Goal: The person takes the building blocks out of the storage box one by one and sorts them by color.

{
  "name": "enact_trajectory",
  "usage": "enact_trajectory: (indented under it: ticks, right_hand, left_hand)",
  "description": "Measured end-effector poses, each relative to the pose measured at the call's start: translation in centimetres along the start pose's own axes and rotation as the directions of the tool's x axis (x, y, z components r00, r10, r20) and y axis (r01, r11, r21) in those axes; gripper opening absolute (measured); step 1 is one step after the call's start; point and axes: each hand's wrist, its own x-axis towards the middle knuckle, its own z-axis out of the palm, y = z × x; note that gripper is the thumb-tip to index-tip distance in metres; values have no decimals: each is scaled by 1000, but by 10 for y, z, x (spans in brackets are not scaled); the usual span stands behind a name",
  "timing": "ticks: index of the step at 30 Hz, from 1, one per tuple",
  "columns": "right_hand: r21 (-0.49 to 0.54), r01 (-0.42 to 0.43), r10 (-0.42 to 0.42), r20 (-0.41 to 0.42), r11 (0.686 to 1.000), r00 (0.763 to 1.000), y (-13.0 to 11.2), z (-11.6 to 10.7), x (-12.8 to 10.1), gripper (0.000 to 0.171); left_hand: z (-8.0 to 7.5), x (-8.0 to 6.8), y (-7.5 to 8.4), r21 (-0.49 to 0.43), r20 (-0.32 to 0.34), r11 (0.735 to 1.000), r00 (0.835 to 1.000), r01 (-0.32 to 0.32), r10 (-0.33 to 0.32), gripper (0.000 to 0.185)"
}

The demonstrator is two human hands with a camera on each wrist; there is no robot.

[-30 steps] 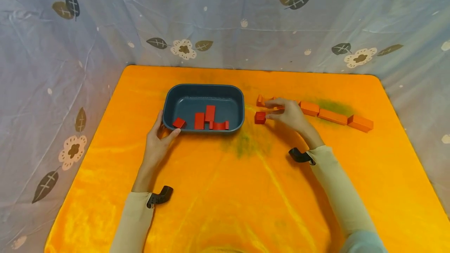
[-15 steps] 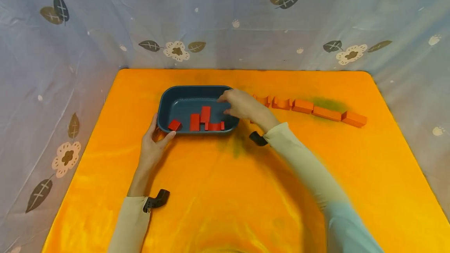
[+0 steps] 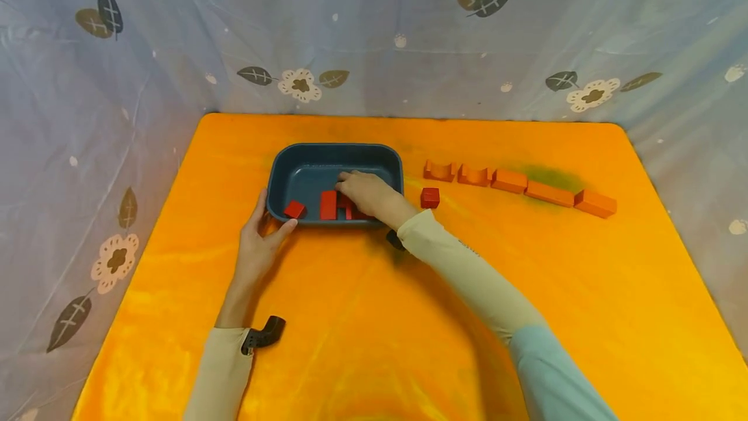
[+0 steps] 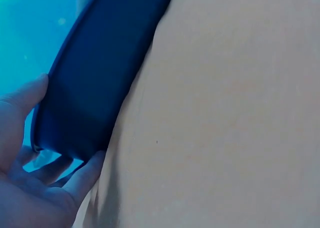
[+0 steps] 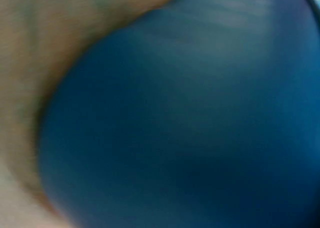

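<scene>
Just left of the right hand (image 3: 369, 195), finger grip hidden, a red block (image 3: 328, 206) runs near-to-far; left hand (image 3: 257, 247) clasps tray (image 3: 310, 176).

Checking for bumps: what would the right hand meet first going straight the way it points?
Likely the dark blue tray at its far left corner; depth is unclear, so a low path might first brush the rectangular red block.

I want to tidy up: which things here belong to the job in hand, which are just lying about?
Probably the job's:
blue tray, gripped by the left hand
red blocks inside, partly hidden by the right hand
red cube and orange blocks outside

Just there, apparently:
yellow cloth
floral curtain
</scene>
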Motion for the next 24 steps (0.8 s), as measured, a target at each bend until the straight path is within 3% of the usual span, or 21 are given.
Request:
enact_trajectory:
  ticks: [3,8,11,14,24]
  right_hand:
    - [9,-32,32,-64,999,997,7,3,0,29]
    - [51,-85,88,-64,995,994,21,3,-5,24]
    - [90,-72,81,-92,993,992,27,0,-12,24]
    - [172,-31,56,-141,985,988,32,-3,-20,27]
    - [448,97,17,-242,889,970,44,-17,-36,33]
  left_hand:
    - [0,2,3,-11,12,1000,1000,2,-2,85]
    - [0,-4,27,0,21,999,999,36,-36,83]
    - [0,-7,38,11,16,999,999,37,-37,82]
    - [0,-7,39,2,12,999,999,34,-34,82]
    - [3,-8,39,5,13,999,999,38,-38,82]
